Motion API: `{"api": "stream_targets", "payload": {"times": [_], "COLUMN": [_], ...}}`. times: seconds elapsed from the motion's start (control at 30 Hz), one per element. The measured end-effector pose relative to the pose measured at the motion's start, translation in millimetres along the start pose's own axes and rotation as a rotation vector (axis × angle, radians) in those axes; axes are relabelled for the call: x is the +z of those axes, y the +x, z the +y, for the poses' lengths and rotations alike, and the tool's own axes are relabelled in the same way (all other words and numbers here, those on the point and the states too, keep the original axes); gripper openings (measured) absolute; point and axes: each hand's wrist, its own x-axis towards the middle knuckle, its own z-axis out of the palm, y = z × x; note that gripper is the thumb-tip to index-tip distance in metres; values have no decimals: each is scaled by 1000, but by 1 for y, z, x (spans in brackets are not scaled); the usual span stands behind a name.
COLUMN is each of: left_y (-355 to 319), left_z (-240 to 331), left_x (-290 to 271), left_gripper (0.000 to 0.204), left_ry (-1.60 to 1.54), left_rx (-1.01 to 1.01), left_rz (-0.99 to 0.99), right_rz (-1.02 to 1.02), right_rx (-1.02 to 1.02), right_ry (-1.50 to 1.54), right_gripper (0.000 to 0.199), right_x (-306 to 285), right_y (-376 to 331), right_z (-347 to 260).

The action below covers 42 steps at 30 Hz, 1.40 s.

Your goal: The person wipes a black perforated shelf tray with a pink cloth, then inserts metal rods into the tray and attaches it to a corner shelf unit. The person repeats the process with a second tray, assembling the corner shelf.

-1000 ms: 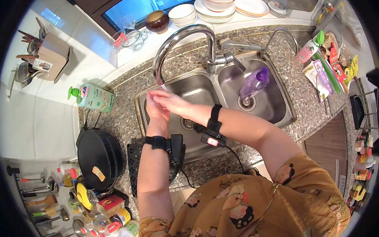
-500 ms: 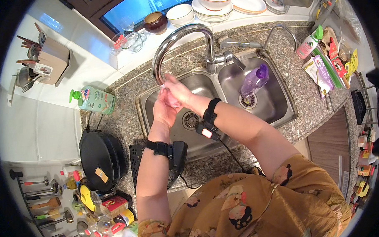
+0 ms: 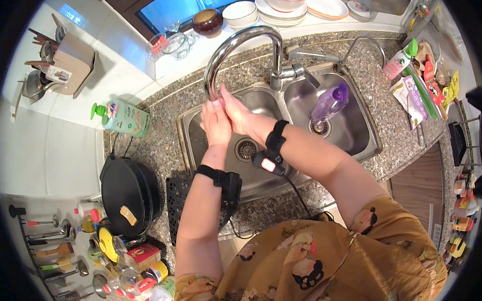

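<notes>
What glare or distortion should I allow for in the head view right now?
Head view: bright highlights on the faucet, a bluish reflection on the tiled wall; head view: lines bow toward the picture's edges; head view: the left hand and right hand are readable.

Can see a green pump bottle (image 3: 127,118) and round black griddle (image 3: 122,181) left of the grip, a purple bottle (image 3: 329,102) right, a brown pot (image 3: 207,25) beyond.

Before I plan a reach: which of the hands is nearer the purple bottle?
Right. The right hand is left of the purple bottle, over the left basin; the left hand is farther left.
</notes>
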Motion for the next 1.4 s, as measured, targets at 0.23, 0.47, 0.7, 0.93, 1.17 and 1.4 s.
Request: {"api": "stream_targets", "payload": {"times": [0.23,0.47,0.7,0.93,1.17,1.4], "left_y": [9,15,15,3,4,-6], "left_z": [23,-18,1,15,8,-3], "left_x": [-21,-4,-9,0,19,-4], "left_gripper": [33,39,45,44,35,24], "left_ry": [191,-23,-1157,-1298,-1394,-1168], "left_rx": [96,-37,-840,-807,-800,-775], "left_rz": [-178,-183,-323,-304,-205,-271], "right_rz": [78,17,-35,-42,5,545], "right_rx": [163,-151,-382,-125,-291,-720], "right_ry": [-676,-841,-786,-593,-1364,-1859], "right_gripper": [68,63,46,47,80,50], "right_x": [-18,-47,-55,-31,-44,-118], "right_y": [-3,14,20,-7,-5,-57], "right_z": [-16,5,8,-12,-4,-71]}}
